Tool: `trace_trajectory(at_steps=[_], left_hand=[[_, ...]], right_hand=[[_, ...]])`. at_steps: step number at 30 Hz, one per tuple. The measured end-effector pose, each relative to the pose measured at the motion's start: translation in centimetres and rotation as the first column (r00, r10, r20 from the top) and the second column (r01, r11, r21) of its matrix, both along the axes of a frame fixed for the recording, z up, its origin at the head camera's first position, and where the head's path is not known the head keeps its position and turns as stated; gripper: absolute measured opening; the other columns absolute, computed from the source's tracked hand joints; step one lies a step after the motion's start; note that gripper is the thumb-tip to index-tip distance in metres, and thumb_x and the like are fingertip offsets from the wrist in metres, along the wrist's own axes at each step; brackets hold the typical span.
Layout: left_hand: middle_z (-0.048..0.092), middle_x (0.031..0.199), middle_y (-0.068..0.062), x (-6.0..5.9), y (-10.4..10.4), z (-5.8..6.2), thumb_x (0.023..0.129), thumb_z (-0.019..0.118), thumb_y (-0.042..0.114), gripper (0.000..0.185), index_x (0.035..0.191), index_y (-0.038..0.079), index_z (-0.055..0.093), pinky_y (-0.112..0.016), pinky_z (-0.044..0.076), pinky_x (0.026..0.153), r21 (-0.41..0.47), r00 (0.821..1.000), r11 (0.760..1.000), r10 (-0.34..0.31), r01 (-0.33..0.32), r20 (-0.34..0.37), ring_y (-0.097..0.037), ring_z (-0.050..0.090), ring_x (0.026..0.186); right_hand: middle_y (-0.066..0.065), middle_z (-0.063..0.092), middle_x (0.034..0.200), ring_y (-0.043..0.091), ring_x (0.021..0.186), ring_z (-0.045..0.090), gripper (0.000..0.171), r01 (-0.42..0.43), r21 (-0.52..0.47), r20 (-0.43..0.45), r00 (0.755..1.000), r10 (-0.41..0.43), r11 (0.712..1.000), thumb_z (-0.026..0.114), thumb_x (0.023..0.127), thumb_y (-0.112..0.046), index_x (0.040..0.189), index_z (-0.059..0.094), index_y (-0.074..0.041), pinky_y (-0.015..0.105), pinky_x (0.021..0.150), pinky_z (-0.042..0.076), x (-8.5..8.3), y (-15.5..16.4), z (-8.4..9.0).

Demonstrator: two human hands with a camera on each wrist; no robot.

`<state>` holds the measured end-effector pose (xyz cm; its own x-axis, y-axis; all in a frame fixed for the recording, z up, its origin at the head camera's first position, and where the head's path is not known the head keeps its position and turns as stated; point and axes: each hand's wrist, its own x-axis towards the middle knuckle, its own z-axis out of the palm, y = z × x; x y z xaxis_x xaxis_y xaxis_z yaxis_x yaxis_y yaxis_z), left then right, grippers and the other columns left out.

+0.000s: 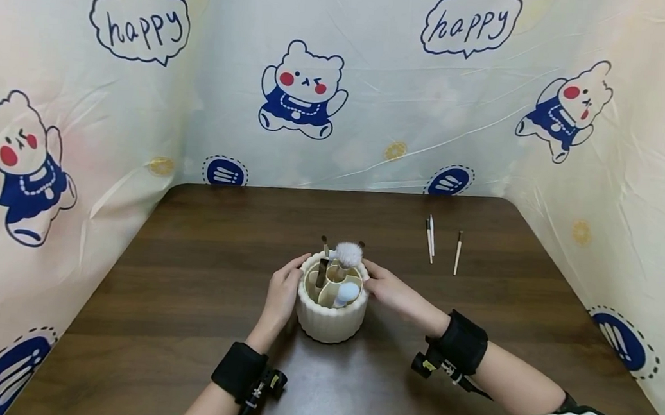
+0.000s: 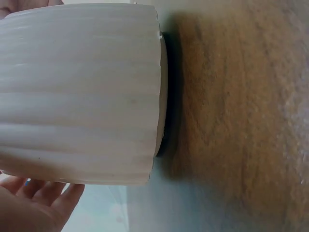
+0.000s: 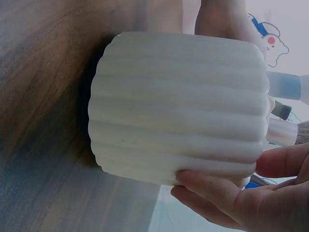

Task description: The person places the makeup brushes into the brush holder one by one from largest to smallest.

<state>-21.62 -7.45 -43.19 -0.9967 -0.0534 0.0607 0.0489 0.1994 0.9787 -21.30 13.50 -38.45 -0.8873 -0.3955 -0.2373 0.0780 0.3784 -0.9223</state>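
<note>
Midway across the table [image 1: 200, 275], our left hand [image 1: 282, 297] is gripping the cream holder [image 1: 330, 323] on its left; our right hand [image 1: 389, 290] is pinching its right rim. If we are pulling unevenly, it could be tipping, spilling its brushes [image 1: 348, 255].

Brush holder [image 1: 330, 322], one: cream, round, ribbed wall, scalloped rim, divided interior; contains assorted brushes [image 1: 349, 255]; upright, gripped between left hand [image 1: 283, 293] and right hand [image 1: 389, 287].
</note>
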Motion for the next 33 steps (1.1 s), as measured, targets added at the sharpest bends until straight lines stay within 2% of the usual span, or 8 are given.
trace_trajectory(at_steps=[2,5,8,13,15,23,29,33], left_hand=[[0.054,0.139,-0.013,0.0,0.1,0.0,0.094,0.036,0.012,0.044,0.133,0.007,0.056,-0.046,0.038,0.108,-0.005,1.000,1.000,-0.014,0.014,-0.011,-0.027,0.047,0.131],[0.050,0.142,-0.016,-0.3,0.2,0.0,0.096,0.032,0.013,0.046,0.139,0.005,0.048,-0.049,0.034,0.111,-0.015,0.998,0.998,-0.062,0.062,-0.023,-0.030,0.043,0.135],[0.045,0.145,-0.019,-0.6,0.2,0.1,0.099,0.027,0.016,0.049,0.144,0.004,0.041,-0.051,0.028,0.114,-0.032,0.992,0.993,-0.119,0.117,-0.036,-0.033,0.037,0.139],[0.037,0.151,-0.017,-0.7,0.1,0.1,0.100,0.022,0.021,0.051,0.144,0.004,0.039,-0.055,0.022,0.117,-0.039,0.986,0.985,-0.169,0.169,0.006,-0.034,0.028,0.143],[0.036,0.153,-0.015,-0.7,0.1,0.2,0.100,0.022,0.023,0.051,0.144,0.005,0.041,-0.055,0.020,0.117,-0.034,0.984,0.984,-0.173,0.174,0.028,-0.033,0.026,0.144],[0.040,0.150,-0.017,-0.5,0.3,0.2,0.099,0.025,0.020,0.049,0.140,0.003,0.044,-0.055,0.024,0.115,-0.067,0.990,0.988,-0.138,0.138,0.012,-0.035,0.031,0.142],[0.044,0.147,-0.016,-0.1,0.2,0.3,0.098,0.029,0.017,0.046,0.139,0.004,0.047,-0.050,0.028,0.115,-0.040,0.993,0.992,-0.118,0.119,0.016,-0.032,0.035,0.140],[0.044,0.147,-0.016,-0.3,0.1,0.3,0.098,0.029,0.017,0.047,0.139,0.004,0.047,-0.051,0.028,0.115,-0.046,0.992,0.991,-0.128,0.128,0.008,-0.032,0.036,0.139]], right_hand=[[0.030,0.015,0.155,0.037,0.142,0.025,0.060,0.011,0.013,0.002,1.000,-0.011,1.000,0.030,0.094,-0.002,0.149,0.009,0.010,0.043,0.107,0.038,0.1,0.0,0.0],[0.028,0.006,0.158,0.039,0.146,0.012,0.061,0.036,0.053,-0.002,0.999,-0.036,0.998,0.030,0.097,-0.007,0.150,0.004,0.007,0.051,0.114,0.028,0.6,0.0,0.1],[0.025,-0.003,0.159,0.038,0.147,0.002,0.063,0.047,0.067,0.032,0.998,-0.049,0.997,0.030,0.100,-0.012,0.151,-0.003,0.005,0.055,0.117,0.019,1.5,0.0,0.2],[0.025,-0.003,0.159,0.037,0.148,0.000,0.063,0.031,0.075,0.048,0.998,-0.035,0.997,0.032,0.100,-0.012,0.151,-0.002,0.006,0.055,0.119,0.014,2.6,-0.2,0.4],[0.025,-0.001,0.159,0.037,0.148,0.001,0.063,0.032,0.085,0.033,0.999,-0.035,0.996,0.032,0.099,-0.011,0.151,0.001,0.006,0.055,0.119,0.012,2.7,-0.2,0.5],[0.022,0.000,0.160,0.034,0.149,0.001,0.066,0.031,0.090,0.010,0.999,-0.032,0.995,0.032,0.094,-0.008,0.151,0.001,0.006,0.053,0.120,0.010,1.7,-0.2,0.3],[0.026,0.002,0.159,0.038,0.148,0.003,0.059,0.011,0.065,-0.002,1.000,-0.011,0.998,0.028,0.102,-0.014,0.150,0.002,0.008,0.054,0.119,0.015,0.9,0.1,0.2],[0.027,0.002,0.158,0.039,0.147,0.002,0.059,-0.006,0.058,-0.020,1.000,0.007,0.998,0.027,0.102,-0.013,0.150,0.001,0.009,0.054,0.119,0.014,0.9,0.3,0.2]])
